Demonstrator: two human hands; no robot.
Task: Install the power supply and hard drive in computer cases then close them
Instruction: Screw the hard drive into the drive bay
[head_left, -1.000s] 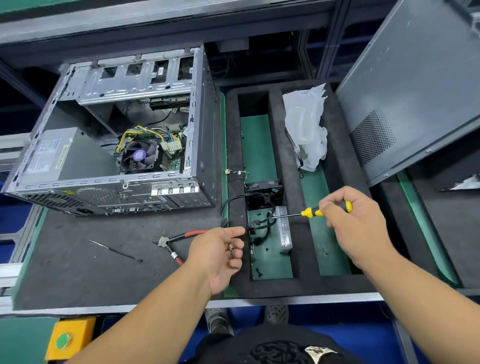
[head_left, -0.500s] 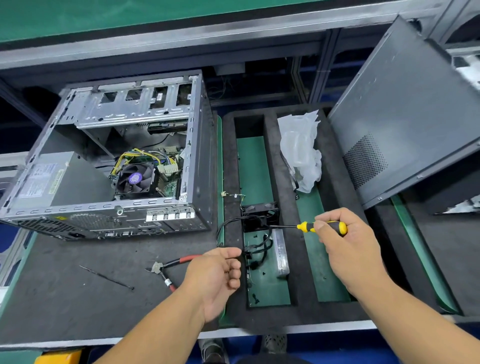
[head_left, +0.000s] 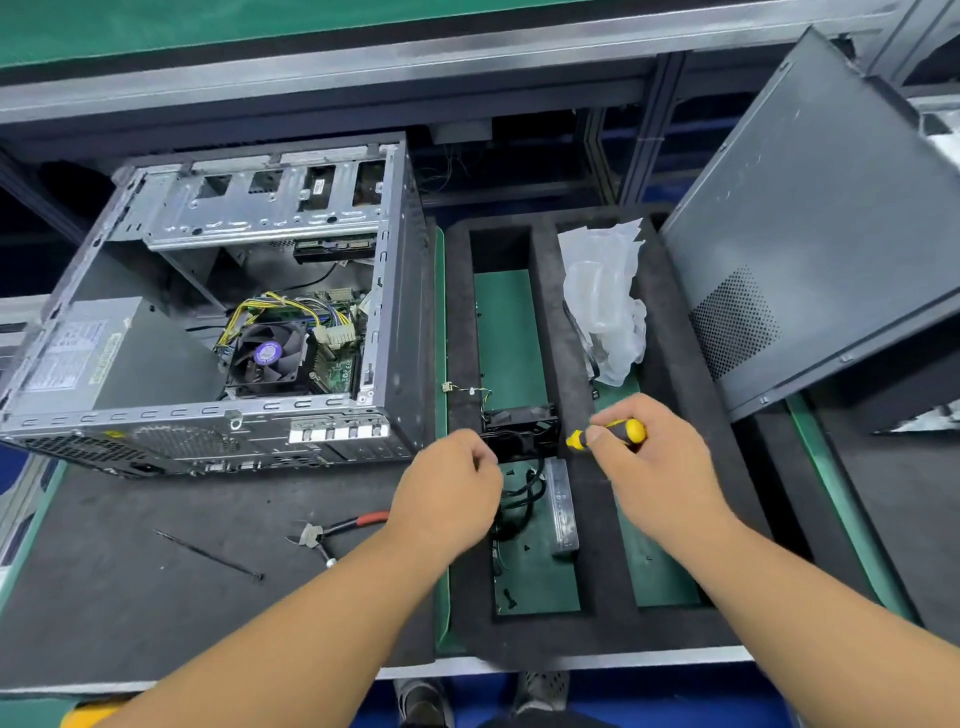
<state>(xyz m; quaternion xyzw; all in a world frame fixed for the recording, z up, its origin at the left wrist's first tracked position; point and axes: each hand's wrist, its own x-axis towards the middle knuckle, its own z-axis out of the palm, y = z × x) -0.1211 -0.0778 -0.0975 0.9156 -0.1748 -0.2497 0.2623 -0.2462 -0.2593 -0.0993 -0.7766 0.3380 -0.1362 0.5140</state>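
The open computer case (head_left: 400, 291) lies at the left with a grey power supply (head_left: 88, 353) inside and a drive (head_left: 335, 249) under its bay. A silver hard drive (head_left: 563, 509) stands on edge in the foam tray (head_left: 545, 639). My right hand (head_left: 660, 483) grips a yellow-and-black screwdriver (head_left: 610, 432) that points left. My left hand (head_left: 449, 493) is curled knuckles-up, its fingertips pinched together just left of the screwdriver's tip, over a black fan (head_left: 519, 431). What it pinches is hidden; a small bright screw showed in those fingers a second ago. The case's side panel (head_left: 810, 234) leans at the right.
Red-handled pliers (head_left: 337, 530) and a black cable tie (head_left: 208, 553) lie on the dark mat in front of the case. A crumpled plastic bag (head_left: 602, 301) sits in the tray's right slot. Loose black screws (head_left: 508, 597) and cables lie in the left slot.
Both hands have come closer together over the fan: the left hand rose and turned knuckles-up, the right hand brought the screwdriver left. The view has shifted down.
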